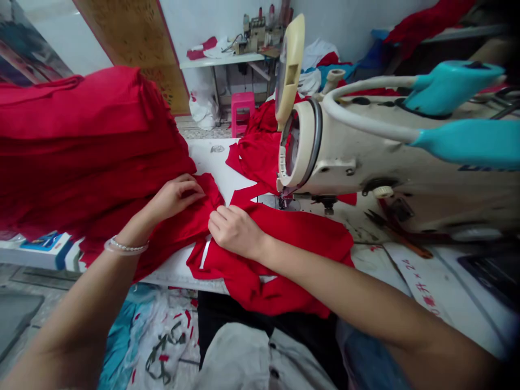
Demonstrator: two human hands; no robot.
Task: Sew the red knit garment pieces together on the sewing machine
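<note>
Some red cloth (pixel 304 230) — hidden under the right hand (pixel 236 232)

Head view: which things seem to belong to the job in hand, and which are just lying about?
Likely part of the job:
- red cloth under the left hand and right hand
- near sewing machine
- tall red stack, at left

Apparently just lying about:
- pink stool
- turquoise cloth on the floor
- background sewing machine
</note>
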